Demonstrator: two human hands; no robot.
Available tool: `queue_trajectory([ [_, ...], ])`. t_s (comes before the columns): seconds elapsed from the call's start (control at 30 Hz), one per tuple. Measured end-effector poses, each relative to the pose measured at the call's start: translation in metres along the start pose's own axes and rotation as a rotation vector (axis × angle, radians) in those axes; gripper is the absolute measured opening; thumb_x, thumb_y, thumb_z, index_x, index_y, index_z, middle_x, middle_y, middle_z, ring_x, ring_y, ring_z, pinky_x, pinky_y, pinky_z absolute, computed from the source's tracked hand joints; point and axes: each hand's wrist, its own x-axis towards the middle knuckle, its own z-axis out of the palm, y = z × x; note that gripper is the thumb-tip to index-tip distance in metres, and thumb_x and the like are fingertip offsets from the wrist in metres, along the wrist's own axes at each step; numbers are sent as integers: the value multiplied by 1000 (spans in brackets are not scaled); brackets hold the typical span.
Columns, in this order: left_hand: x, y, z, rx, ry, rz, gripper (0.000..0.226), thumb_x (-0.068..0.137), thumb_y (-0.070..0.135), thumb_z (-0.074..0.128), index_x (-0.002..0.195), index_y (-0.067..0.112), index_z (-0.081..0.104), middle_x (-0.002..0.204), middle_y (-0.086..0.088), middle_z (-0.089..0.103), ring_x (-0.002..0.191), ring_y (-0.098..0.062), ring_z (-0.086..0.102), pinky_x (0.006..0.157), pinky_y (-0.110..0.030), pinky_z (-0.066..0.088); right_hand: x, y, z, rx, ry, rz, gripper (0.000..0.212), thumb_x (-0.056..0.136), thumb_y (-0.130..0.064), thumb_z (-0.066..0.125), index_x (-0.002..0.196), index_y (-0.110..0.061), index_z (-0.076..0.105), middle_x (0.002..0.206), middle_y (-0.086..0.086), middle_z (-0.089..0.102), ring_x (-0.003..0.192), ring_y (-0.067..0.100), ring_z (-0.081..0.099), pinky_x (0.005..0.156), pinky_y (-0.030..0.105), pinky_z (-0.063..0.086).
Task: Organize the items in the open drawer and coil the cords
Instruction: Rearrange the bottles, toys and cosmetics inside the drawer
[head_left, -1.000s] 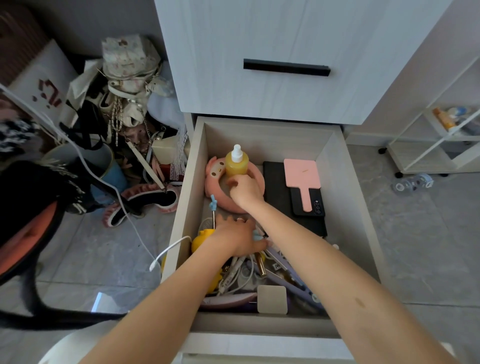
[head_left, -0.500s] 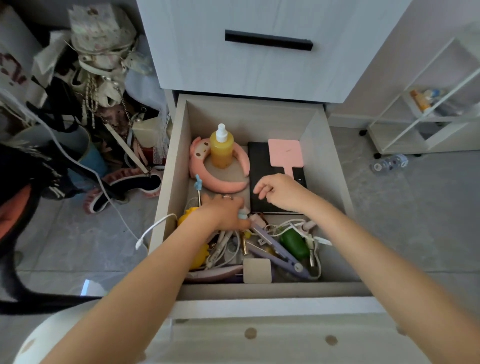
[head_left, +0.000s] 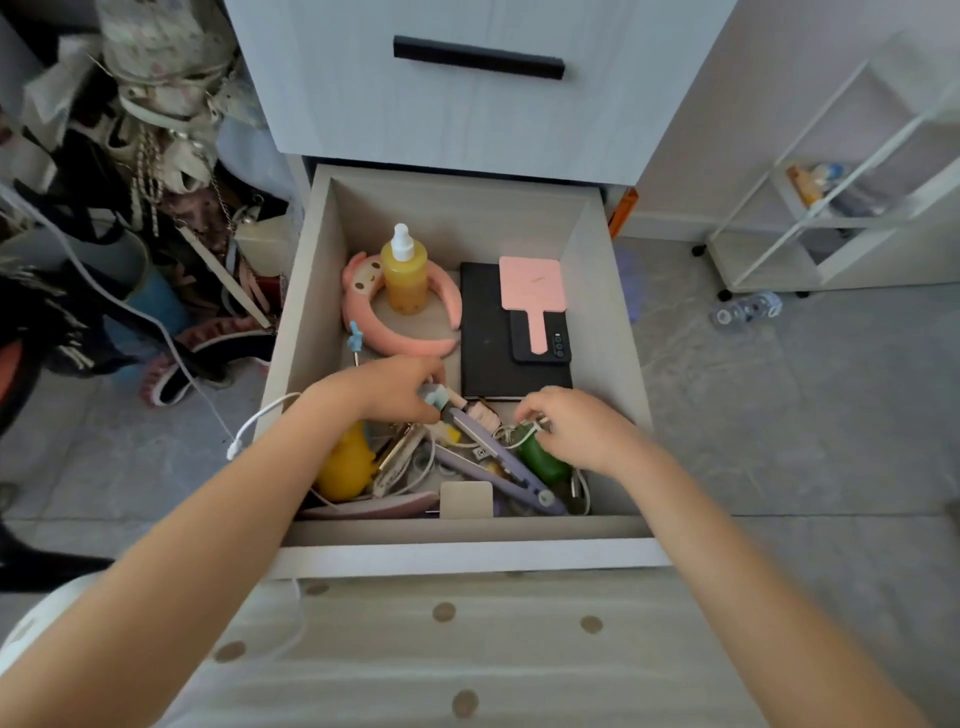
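The open drawer (head_left: 592, 270) holds a yellow spray bottle (head_left: 404, 278) standing inside a pink headband (head_left: 452, 306) at the back left. A black notebook (head_left: 488, 343) lies at the back right with a pink hand mirror (head_left: 530, 286) and a phone (head_left: 530, 351) on it. At the front is a tangle of white cords (head_left: 421, 470), a purple hair tool (head_left: 498, 462), a green object (head_left: 543, 460) and a yellow toy (head_left: 345, 462). My left hand (head_left: 387, 389) grips a small teal item over the clutter. My right hand (head_left: 569, 423) pinches a white cord above the green object.
A white cable (head_left: 249, 426) hangs over the drawer's left wall. Bags, shoes and straps are piled on the floor to the left (head_left: 171, 171). A white wheeled shelf (head_left: 810, 223) stands at the right, with a plastic bottle (head_left: 745, 309) on the floor. A closed drawer (head_left: 478, 57) sits above.
My right hand left the yellow bottle, drew back across the notebook and came down on the white cord at the front right. My left hand stayed over the clutter.
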Motion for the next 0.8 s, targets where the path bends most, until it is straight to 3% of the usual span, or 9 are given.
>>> queue_trajectory([
  [0.1, 1, -1, -1, -23, 127, 37, 29, 81, 23, 65, 106, 21, 51, 91, -3, 60, 81, -20, 58, 66, -31, 45, 1, 2, -1, 103, 79, 47, 37, 90, 0, 44, 116, -20, 60, 117, 0, 60, 101, 16, 58, 83, 26, 46],
  [0.2, 2, -1, -1, -56, 262, 85, 40, 80, 21, 68, 116, 18, 51, 99, 0, 60, 88, -16, 60, 73, -31, 51, -1, 2, -1, 170, 131, 53, 34, 92, -1, 43, 115, -19, 61, 110, 0, 65, 98, 14, 60, 84, 25, 48],
  [0.3, 1, 2, -2, -233, 242, 161, 40, 78, 10, 71, 114, 17, 53, 103, 1, 58, 91, -11, 57, 70, -16, 44, -2, 0, -2, 148, 118, 36, 33, 93, -4, 42, 114, -19, 61, 109, 0, 66, 97, 15, 61, 85, 29, 50],
  [0.43, 2, 8, -2, -343, 215, 223, 39, 80, 4, 68, 115, 13, 56, 98, 5, 56, 76, -3, 55, 63, -6, 40, 0, 0, 0, 94, 77, 31, 31, 94, -8, 42, 114, -21, 61, 111, 1, 66, 95, 17, 61, 84, 36, 52],
  [0.53, 4, 9, 0, -382, 241, 213, 30, 89, 7, 59, 118, 15, 56, 84, 7, 55, 64, -1, 55, 59, -7, 41, 0, -4, 0, 10, 180, -30, 27, 95, -14, 45, 118, -20, 59, 111, -1, 65, 93, 16, 62, 81, 36, 52],
  [0.67, 6, 7, 1, -453, 274, 255, 25, 92, 11, 56, 116, 10, 58, 93, -2, 59, 70, -9, 57, 65, -17, 48, -1, -12, -1, 109, 400, -90, 29, 95, -15, 47, 122, -19, 57, 105, -4, 66, 90, 12, 61, 76, 29, 51],
  [0.73, 7, 8, 2, -495, 310, 248, 18, 91, 11, 57, 109, 12, 59, 92, -5, 59, 66, -7, 56, 61, -16, 48, -2, -9, 1, -59, 314, -2, 29, 95, -15, 46, 122, -17, 55, 111, 2, 65, 95, 18, 60, 76, 31, 50],
  [0.8, 8, 9, 3, -506, 365, 229, 12, 91, 13, 57, 103, 14, 58, 88, -4, 58, 57, -2, 55, 54, -12, 44, -3, -7, 3, -311, 112, 99, 29, 95, -24, 48, 122, -14, 52, 113, 7, 62, 97, 24, 58, 74, 33, 45],
])
